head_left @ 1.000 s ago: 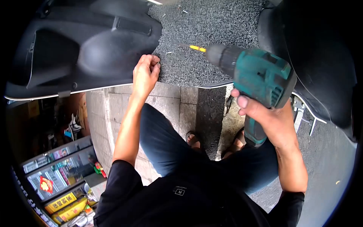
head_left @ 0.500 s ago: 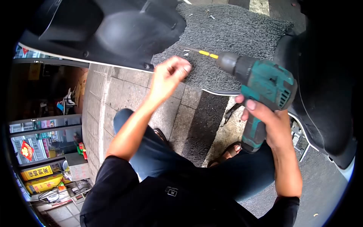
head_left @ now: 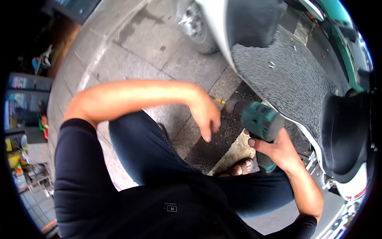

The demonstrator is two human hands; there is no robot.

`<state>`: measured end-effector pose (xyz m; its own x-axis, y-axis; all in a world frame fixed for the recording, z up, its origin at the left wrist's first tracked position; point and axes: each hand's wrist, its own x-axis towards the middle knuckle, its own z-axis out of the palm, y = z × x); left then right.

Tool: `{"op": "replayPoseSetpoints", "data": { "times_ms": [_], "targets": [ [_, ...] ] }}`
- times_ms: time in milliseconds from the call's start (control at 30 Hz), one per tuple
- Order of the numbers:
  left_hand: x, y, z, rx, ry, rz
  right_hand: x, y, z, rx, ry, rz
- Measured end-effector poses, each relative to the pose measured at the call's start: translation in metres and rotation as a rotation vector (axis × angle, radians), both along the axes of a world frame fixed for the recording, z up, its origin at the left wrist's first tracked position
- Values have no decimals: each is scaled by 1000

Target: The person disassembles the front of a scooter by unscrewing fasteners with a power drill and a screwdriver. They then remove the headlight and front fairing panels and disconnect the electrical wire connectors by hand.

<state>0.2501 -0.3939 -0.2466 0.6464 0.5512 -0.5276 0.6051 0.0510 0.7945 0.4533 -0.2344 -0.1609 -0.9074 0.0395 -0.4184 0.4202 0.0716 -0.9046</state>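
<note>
My right hand (head_left: 274, 149) is wrapped round the handle of a green and black power drill (head_left: 258, 119). A long bit with a yellow section (head_left: 218, 100) points left from its chuck, and its tip is hidden behind my left wrist. Just left of the drill, my left hand (head_left: 206, 115) hangs over the pavement with its fingers bent down, slightly blurred; whether anything is between them is hidden. A grey looped mat (head_left: 290, 75) lies on the scooter's footboard, with small screws (head_left: 271, 64) on it.
The scooter's front wheel (head_left: 197, 28) is at the top and its black seat (head_left: 344, 135) at the right. My sandalled foot (head_left: 238, 169) stands on the striped ground. A glass-fronted shop (head_left: 28, 103) is at the far left. Another green vehicle (head_left: 338, 24) shows top right.
The view has swung round, so the scooter now sits further right. My left hand has left the mat's edge and moved over the pavement beside the drill. The drill has moved off the mat, still held.
</note>
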Motion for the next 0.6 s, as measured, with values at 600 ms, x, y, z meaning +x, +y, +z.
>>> {"op": "replayPoseSetpoints", "data": {
  "times_ms": [600],
  "targets": [
    [-34,-158,-215,-27,-1753,1732,-165,-178,-217,284,48,-47]
  ]
}}
